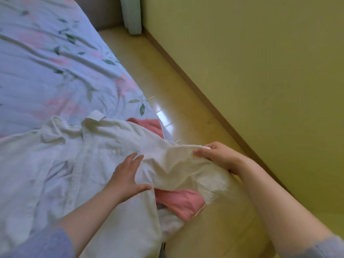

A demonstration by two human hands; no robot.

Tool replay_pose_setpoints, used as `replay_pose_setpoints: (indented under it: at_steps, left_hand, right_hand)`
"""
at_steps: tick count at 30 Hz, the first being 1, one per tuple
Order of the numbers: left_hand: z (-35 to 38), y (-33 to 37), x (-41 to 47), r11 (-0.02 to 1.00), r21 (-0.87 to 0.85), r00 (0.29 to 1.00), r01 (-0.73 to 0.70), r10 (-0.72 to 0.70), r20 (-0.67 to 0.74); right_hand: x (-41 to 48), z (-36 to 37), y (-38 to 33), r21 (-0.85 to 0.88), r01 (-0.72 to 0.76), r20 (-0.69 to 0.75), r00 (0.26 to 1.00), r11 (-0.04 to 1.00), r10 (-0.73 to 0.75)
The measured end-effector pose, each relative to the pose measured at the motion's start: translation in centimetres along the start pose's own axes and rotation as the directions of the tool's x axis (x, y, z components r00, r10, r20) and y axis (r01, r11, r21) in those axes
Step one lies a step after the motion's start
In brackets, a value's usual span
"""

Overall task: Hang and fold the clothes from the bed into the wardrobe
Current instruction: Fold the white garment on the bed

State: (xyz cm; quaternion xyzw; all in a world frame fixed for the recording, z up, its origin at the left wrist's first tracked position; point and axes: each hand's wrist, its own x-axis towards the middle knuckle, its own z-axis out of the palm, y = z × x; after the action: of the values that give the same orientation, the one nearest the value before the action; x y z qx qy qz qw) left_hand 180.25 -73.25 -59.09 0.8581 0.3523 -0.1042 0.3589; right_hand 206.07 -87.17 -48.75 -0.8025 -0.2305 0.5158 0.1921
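Head | white shirt (pixel 96 146) on bed (pixel 46 62) | right hand (pixel 216 155) grips sleeve | left hand (pixel 126 175) flat

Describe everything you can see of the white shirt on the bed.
The white shirt lies spread out, front up and creased, on the bed. Its collar is at the far end and a button placket runs down the front. It looks like soft woven cotton. One sleeve stretches out past the bed's edge, where the right hand pinches it. The left hand rests flat on the shirt near that shoulder. The shirt partly covers a pink garment.
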Motion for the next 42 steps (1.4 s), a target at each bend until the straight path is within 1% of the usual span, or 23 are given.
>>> replay_pose_setpoints:
  at_steps: [4, 8, 10, 11, 13, 14, 15, 18, 21, 23, 25, 27, 29, 31, 33, 34, 36, 37, 38, 39, 41, 42]
  left_hand:
    - [-2.6, -4.7, -4.6, 0.987, -0.107, 0.987, 0.122, -0.132, -0.091]
    - [-5.6, -9.8, -9.4, 0.952, -0.219, 0.945, 0.213, -0.258, -0.200]
    - [-7.0, -12.4, -11.8, 0.930, -0.272, 0.915, 0.248, -0.317, -0.249]
    - [-7.6, -13.6, -12.9, 0.910, -0.313, 0.895, 0.274, -0.360, -0.263]
    - [-8.4, -15.9, -14.9, 0.861, -0.399, 0.855, 0.317, -0.442, -0.273]
    - [-8.6, -17.1, -15.7, 0.840, -0.429, 0.838, 0.332, -0.472, -0.275]
    - [-8.6, -18.2, -16.5, 0.823, -0.453, 0.824, 0.343, -0.495, -0.275]
    - [-7.8, -21.2, -18.3, 0.771, -0.519, 0.787, 0.369, -0.556, -0.266]
    - [-6.4, -23.1, -18.8, 0.730, -0.542, 0.776, 0.417, -0.596, -0.206]
    - [-5.8, -23.9, -18.1, 0.722, -0.544, 0.779, 0.428, -0.599, -0.183]
    - [-5.5, -24.3, -16.5, 0.702, -0.574, 0.766, 0.421, -0.614, -0.189]
    - [-5.6, -24.5, -15.0, 0.656, -0.620, 0.732, 0.431, -0.655, -0.185]
    - [-5.1, -24.9, -13.0, 0.643, -0.616, 0.718, 0.455, -0.674, -0.175]
    - [-4.4, -25.2, -11.2, 0.625, -0.624, 0.703, 0.470, -0.692, -0.164]
    - [-4.0, -25.3, -9.6, 0.547, -0.685, 0.658, 0.482, -0.742, -0.130]
    - [-4.1, -25.4, -8.9, 0.487, -0.726, 0.617, 0.486, -0.780, -0.110]
    - [-4.4, -25.8, -7.5, 0.381, -0.780, 0.543, 0.497, -0.838, -0.063]
    - [-4.6, -26.2, -6.8, 0.358, -0.790, 0.531, 0.499, -0.846, -0.048]
    - [-4.9, -26.5, -6.3, 0.362, -0.790, 0.539, 0.495, -0.841, -0.047]
    - [-5.1, -26.6, -5.8, 0.394, -0.781, 0.562, 0.485, -0.825, -0.067]
    - [-6.1, -26.6, -4.9, 0.501, -0.731, 0.595, 0.463, -0.787, -0.163]
    - [-6.8, -26.7, -4.4, 0.548, -0.700, 0.592, 0.458, -0.776, -0.221]
  right_hand:
    - [-0.2, 4.3, -6.3, 0.080, 0.067, 0.019, 0.997, 0.995, -0.068]
    - [0.4, 11.2, -12.1, 0.116, 0.125, 0.036, 0.991, 0.985, -0.130]
    - [0.7, 15.0, -15.0, 0.194, 0.153, 0.087, 0.981, 0.969, -0.172]
    - [0.8, 17.0, -16.3, 0.267, 0.145, 0.149, 0.970, 0.953, -0.190]
    - [0.9, 20.7, -18.7, 0.441, 0.014, 0.315, 0.934, 0.897, -0.170]
    - [1.2, 22.5, -19.5, 0.473, -0.032, 0.348, 0.925, 0.880, -0.154]
    - [1.5, 24.1, -19.8, 0.472, -0.042, 0.349, 0.926, 0.881, -0.142]
    - [2.8, 27.7, -18.8, 0.359, 0.041, 0.203, 0.972, 0.933, -0.121]
    - [3.8, 29.3, -15.9, 0.250, 0.060, 0.090, 0.992, 0.966, -0.085]
    - [4.6, 29.5, -14.1, 0.117, 0.068, 0.007, 0.998, 0.991, -0.069]
    - [5.4, 29.5, -12.5, -0.101, 0.094, -0.078, 0.992, 0.990, -0.102]
    - [6.0, 29.3, -11.4, -0.298, 0.160, -0.116, 0.972, 0.941, -0.202]
    - [7.2, 29.2, -10.8, -0.389, 0.231, -0.109, 0.950, 0.892, -0.294]
    - [8.6, 29.3, -10.9, -0.455, 0.317, -0.073, 0.918, 0.833, -0.389]
    - [10.0, 29.3, -11.4, -0.509, 0.381, -0.046, 0.883, 0.772, -0.467]
    - [10.8, 29.3, -11.7, -0.538, 0.398, -0.036, 0.870, 0.743, -0.492]
    - [12.3, 29.1, -12.0, -0.600, 0.390, -0.018, 0.867, 0.699, -0.499]
    - [13.1, 28.9, -12.1, -0.628, 0.372, -0.012, 0.874, 0.684, -0.486]
    - [13.7, 28.7, -12.2, -0.653, 0.348, -0.009, 0.885, 0.673, -0.466]
    - [14.3, 28.4, -12.2, -0.672, 0.320, -0.008, 0.898, 0.667, -0.439]
    - [15.5, 27.7, -12.2, -0.693, 0.271, -0.013, 0.922, 0.668, -0.387]
    - [16.0, 27.4, -12.2, -0.694, 0.260, -0.025, 0.923, 0.671, -0.384]
